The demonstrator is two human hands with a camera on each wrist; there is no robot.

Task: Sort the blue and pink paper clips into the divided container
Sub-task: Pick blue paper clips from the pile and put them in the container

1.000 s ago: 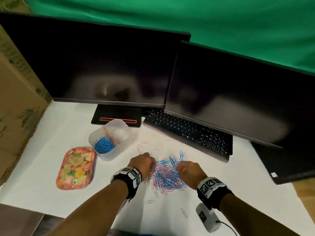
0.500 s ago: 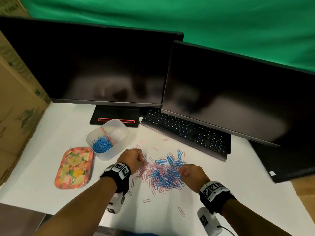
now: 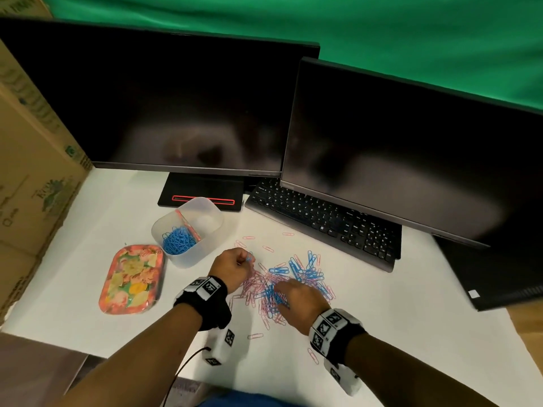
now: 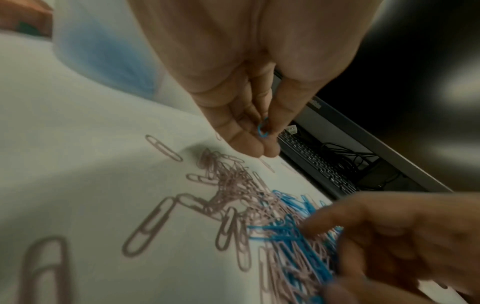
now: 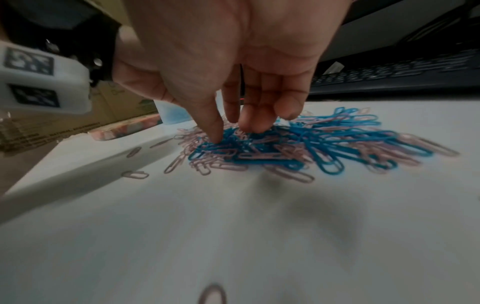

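A heap of blue and pink paper clips (image 3: 282, 284) lies on the white table, also seen in the right wrist view (image 5: 298, 144). My left hand (image 3: 235, 267) hovers at the heap's left edge and pinches a blue paper clip (image 4: 262, 128) between thumb and fingers. My right hand (image 3: 296, 301) reaches down with straight fingers (image 5: 215, 131) touching the clips at the heap's near side. The divided container (image 3: 205, 239), translucent white, stands to the upper left; its left compartment holds blue clips (image 3: 177, 240). What the right compartment holds is not discernible.
A flowered tray (image 3: 132, 279) lies left of the container. A black keyboard (image 3: 323, 221) and two dark monitors (image 3: 182, 107) stand behind the heap. Cardboard boxes (image 3: 32, 177) wall the left side. Loose pink clips (image 3: 255, 336) lie scattered around.
My left hand has drawn left and up from the heap with a blue clip. My right hand has opened from a fist and dropped its fingers onto the clips.
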